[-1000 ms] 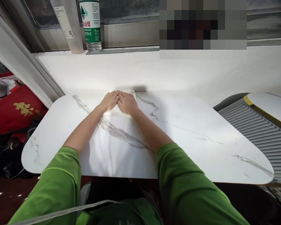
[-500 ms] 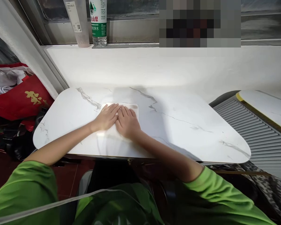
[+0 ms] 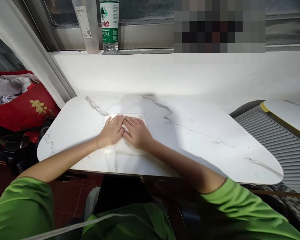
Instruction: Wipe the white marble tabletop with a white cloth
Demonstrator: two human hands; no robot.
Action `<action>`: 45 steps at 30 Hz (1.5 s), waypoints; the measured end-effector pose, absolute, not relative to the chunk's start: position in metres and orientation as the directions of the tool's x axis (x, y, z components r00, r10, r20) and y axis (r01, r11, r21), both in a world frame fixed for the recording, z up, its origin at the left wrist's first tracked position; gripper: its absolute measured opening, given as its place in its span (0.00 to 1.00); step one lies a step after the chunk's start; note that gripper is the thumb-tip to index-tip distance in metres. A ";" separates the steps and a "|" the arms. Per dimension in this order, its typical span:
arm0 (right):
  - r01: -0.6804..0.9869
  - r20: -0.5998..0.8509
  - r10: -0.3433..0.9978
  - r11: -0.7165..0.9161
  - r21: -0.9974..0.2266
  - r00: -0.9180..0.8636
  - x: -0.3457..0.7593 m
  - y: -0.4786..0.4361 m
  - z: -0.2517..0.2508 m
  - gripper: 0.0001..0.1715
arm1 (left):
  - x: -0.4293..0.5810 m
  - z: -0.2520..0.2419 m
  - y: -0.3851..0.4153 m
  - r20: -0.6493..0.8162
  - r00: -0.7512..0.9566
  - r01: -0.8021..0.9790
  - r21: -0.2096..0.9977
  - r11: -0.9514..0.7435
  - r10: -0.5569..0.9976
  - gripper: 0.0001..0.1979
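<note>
Both hands lie on a white folded cloth [image 3: 126, 147], spread on the white marble-patterned tabletop [image 3: 205, 123]. My left hand [image 3: 111, 130] rests palm down on the cloth's left part, its fingers stretched out. Beside it, my right hand [image 3: 138, 132] presses flat on the cloth's right part, fingers extended and pointing up and left. The fingertips of the two hands meet near the cloth's far edge. Much of the cloth is covered by the hands.
A clear plastic cup [image 3: 88, 30] and a green-labelled water bottle [image 3: 110, 28] stand on the window sill. Left of the table is a red bag [image 3: 27, 103] holding white fabric. On the right sits a grey ribbed panel [image 3: 277, 140]. A white cord crosses low in front.
My hands and the cloth under them have slid a little to the left across the tabletop. The camera view has shifted slightly. Both hands stay flat on the cloth.
</note>
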State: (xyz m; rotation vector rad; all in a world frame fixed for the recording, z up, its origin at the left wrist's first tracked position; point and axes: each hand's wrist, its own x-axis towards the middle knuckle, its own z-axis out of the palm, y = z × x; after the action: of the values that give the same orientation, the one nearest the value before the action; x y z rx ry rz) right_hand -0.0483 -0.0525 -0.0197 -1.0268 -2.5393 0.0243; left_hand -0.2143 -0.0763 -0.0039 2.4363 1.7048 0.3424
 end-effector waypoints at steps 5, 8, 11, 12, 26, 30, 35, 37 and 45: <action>0.740 0.320 0.753 0.646 -0.188 -0.576 -0.072 0.027 -0.017 0.29 | -0.231 -0.008 0.021 0.134 0.360 0.897 0.222 -0.382 0.923 0.27; 0.778 0.306 0.794 0.594 -0.204 -0.526 -0.086 0.062 -0.016 0.29 | -0.240 -0.008 0.067 0.172 0.408 0.873 0.216 -0.438 0.897 0.26; 0.806 0.282 0.825 0.552 -0.212 -0.490 -0.095 0.086 -0.018 0.29 | -0.244 -0.007 0.094 0.197 0.421 0.857 0.234 -0.460 0.885 0.24; 0.811 0.276 0.829 0.546 -0.213 -0.486 -0.096 0.091 -0.019 0.29 | -0.244 -0.007 0.099 0.201 0.416 0.857 0.239 -0.456 0.887 0.24; 0.797 0.317 0.787 0.589 -0.134 -0.529 -0.090 0.004 -0.020 0.30 | -0.245 -0.004 0.006 0.119 0.388 0.887 0.221 -0.405 0.914 0.26; 0.778 0.322 0.770 0.613 -0.135 -0.551 -0.087 -0.067 -0.021 0.32 | -0.248 -0.005 -0.066 0.098 0.380 0.892 0.226 -0.393 0.920 0.28; 0.706 0.308 0.703 0.698 -0.123 -0.641 -0.090 -0.134 -0.016 0.34 | -0.255 -0.001 -0.147 0.105 0.360 0.900 0.225 -0.374 0.927 0.29; 0.683 0.308 0.685 0.718 -0.130 -0.661 -0.093 -0.146 -0.013 0.33 | -0.258 0.002 -0.163 0.085 0.339 0.908 0.232 -0.350 0.937 0.29; 0.621 0.309 0.636 0.767 -0.159 -0.707 -0.115 -0.093 -0.011 0.32 | -0.281 0.002 -0.119 0.065 0.290 0.923 0.244 -0.297 0.955 0.29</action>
State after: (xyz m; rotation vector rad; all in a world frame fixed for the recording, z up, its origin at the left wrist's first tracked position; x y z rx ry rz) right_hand -0.1147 -0.0928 -0.0111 -0.9646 -2.6163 0.0607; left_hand -0.2808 -0.1187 0.0019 2.3907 1.7572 0.2978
